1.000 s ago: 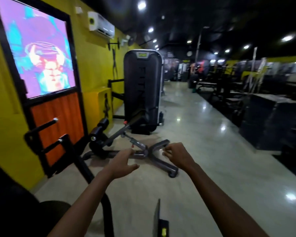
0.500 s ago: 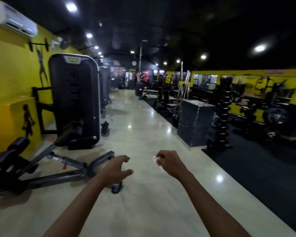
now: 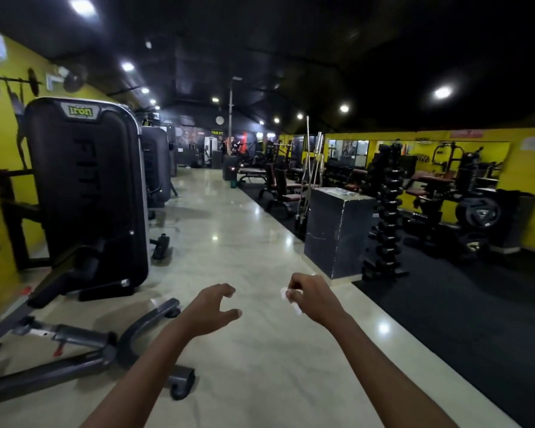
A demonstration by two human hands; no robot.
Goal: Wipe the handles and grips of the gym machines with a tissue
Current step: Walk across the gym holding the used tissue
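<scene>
Nearby: tissue in the right hand, machines to the left

Nearest to the camera, two bare forearms reach forward over the pale polished floor [image 3: 254, 242]. The left hand [image 3: 212, 310] hangs in the air with its fingers loosely curved and its thumb spread, its grip released and touching nothing. The right hand [image 3: 314, 299] is level with it, a little to the right and apart from it; its curled fingers pinch a small crumpled white tissue [image 3: 291, 299], which sticks out on the hand's left side, so this grip is grasping the tissue.

Just to the near left, below the left forearm, the grey steel base frame [image 3: 74, 362] of a gym machine lies on the floor, with a curved foot [image 3: 150, 319] ending beside the left wrist. Behind it on the left stands a tall black weight-stack machine [image 3: 87, 193] with a green label near its top, set against the yellow wall [image 3: 0, 143]. More black machines line up behind it.

To the right of the aisle, a dark block-like pedestal [image 3: 337, 233] stands at the edge of the black rubber flooring [image 3: 460, 319], with a vertical dumbbell rack [image 3: 388, 211] just beside it on the right. Farther right, benches and plate-loaded equipment stand before wall mirrors [image 3: 445, 156]. Round ceiling lights [image 3: 442, 92] glow overhead, and the far end of the room is dim and blurred.
</scene>
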